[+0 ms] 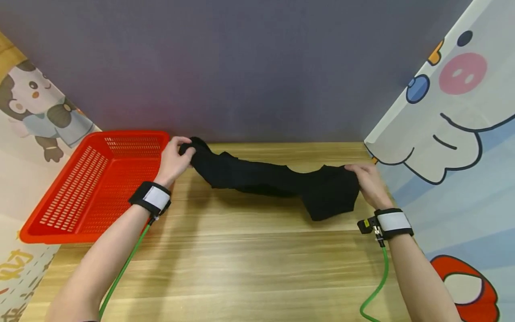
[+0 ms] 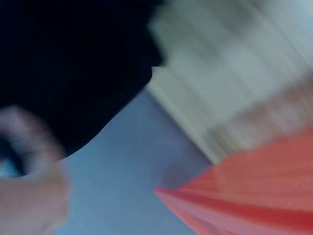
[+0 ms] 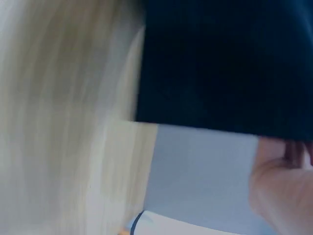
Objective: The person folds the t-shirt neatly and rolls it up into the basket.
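A black garment [image 1: 257, 176] stretches between both hands over the wooden table, sagging a little in the middle. My left hand [image 1: 175, 158] pinches its far left end between thumb and fingers, close to the red basket's right rim. At the other end, my right hand [image 1: 368, 181] grips the upper corner of a wide, sleeve-like part that hangs down. In the left wrist view the black cloth [image 2: 73, 63] spreads beside the blurred hand [image 2: 32, 191]. A straight cloth edge [image 3: 220, 68] shows in the right wrist view, above the thumb. Folds hide the garment's exact kind.
A red plastic basket [image 1: 96, 232] with slotted sides stands on the table's left. Behind the table [image 1: 249, 268] rises a grey wall [image 1: 257, 71]. Cartoon-printed panels [image 1: 454, 129] flank both sides. Green cables [image 1: 124, 270] run from the wrist straps.
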{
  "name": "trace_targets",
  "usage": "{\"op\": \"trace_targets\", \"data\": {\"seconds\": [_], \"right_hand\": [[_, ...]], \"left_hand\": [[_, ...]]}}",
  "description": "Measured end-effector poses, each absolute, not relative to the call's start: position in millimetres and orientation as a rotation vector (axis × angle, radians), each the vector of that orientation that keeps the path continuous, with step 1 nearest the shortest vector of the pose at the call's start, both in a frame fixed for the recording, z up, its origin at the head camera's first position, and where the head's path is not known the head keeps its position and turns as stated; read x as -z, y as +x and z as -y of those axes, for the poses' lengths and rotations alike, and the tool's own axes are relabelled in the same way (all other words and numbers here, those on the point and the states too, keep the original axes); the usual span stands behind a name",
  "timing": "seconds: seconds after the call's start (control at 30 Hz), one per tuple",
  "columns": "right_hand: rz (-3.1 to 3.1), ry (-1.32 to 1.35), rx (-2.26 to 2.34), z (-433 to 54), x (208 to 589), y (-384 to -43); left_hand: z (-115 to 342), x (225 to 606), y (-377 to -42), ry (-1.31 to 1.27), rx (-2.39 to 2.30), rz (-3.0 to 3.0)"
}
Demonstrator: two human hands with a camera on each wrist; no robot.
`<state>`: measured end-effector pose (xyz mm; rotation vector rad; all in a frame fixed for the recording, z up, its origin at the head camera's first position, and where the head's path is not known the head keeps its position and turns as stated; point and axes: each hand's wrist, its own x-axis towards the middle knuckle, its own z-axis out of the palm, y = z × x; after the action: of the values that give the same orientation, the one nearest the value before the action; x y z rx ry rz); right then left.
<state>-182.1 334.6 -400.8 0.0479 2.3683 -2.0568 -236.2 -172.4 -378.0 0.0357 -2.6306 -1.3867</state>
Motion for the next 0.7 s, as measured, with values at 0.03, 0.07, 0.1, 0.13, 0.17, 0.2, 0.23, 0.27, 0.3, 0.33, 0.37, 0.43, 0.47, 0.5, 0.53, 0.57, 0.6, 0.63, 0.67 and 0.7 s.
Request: {"op": "trace_targets", "data": {"seconds": [0.03, 0.07, 0.1, 0.13, 0.17, 0.2, 0.23, 0.27, 0.3, 0.33, 0.37, 0.43, 0.47, 0.5, 0.53, 0.57, 0.6, 0.63, 0.67, 0.7], "right_hand": [[-2.454, 0.086, 1.889, -337, 404, -181], [-2.516, 0.109, 1.724, -339, 408, -179], [-2.550, 0.126, 1.594, -342, 412, -177], [-2.558, 0.145, 1.507, -343, 416, -175], [-2.550, 0.160, 1.465, -345, 421, -174], [-2.541, 0.167, 1.441, -347, 424, -172], [-2.528, 0.177, 1.446, -348, 428, -171], [-2.518, 0.185, 1.452, -349, 431, -170], [-2.512, 0.192, 1.461, -350, 433, -169], [-2.511, 0.190, 1.462, -351, 434, -169], [-2.509, 0.193, 1.462, -351, 435, -169], [-2.506, 0.194, 1.447, -353, 437, -169], [-2.503, 0.192, 1.437, -353, 437, -169], [-2.501, 0.192, 1.425, -354, 437, -169], [-2.499, 0.194, 1.414, -354, 437, -168], [-2.496, 0.196, 1.405, -354, 437, -168], [-2.492, 0.196, 1.397, -355, 437, -168], [-2.490, 0.196, 1.393, -356, 437, -167], [-2.487, 0.201, 1.387, -356, 437, -167], [-2.482, 0.207, 1.385, -357, 437, -166]], "left_hand": [[174, 384, -234, 0.008, 1.267, 2.758], [175, 392, -232, -0.021, 1.182, 2.880], [175, 400, -229, -0.043, 1.140, 2.983], [175, 408, -227, -0.050, 1.108, 3.068], [175, 416, -224, -0.030, 1.094, 3.132], [175, 423, -222, -0.004, 1.070, 3.187], [174, 429, -220, 0.027, 1.044, 3.227], [174, 434, -219, 0.052, 1.005, 3.261], [174, 437, -217, 0.082, 0.966, 3.291], [174, 440, -216, 0.115, 0.917, 3.319], [174, 443, -214, 0.142, 0.862, 3.348], [175, 446, -212, 0.125, 0.717, 3.425], [176, 446, -209, 0.095, 0.665, 3.458], [178, 447, -207, 0.060, 0.628, 3.490], [179, 447, -204, 0.028, 0.594, 3.523], [180, 447, -201, -0.002, 0.564, 3.554], [181, 447, -199, -0.025, 0.536, 3.580], [182, 446, -197, -0.034, 0.528, 3.598], [182, 445, -195, -0.022, 0.538, 3.615], [182, 445, -194, -0.007, 0.561, 3.633]]}}
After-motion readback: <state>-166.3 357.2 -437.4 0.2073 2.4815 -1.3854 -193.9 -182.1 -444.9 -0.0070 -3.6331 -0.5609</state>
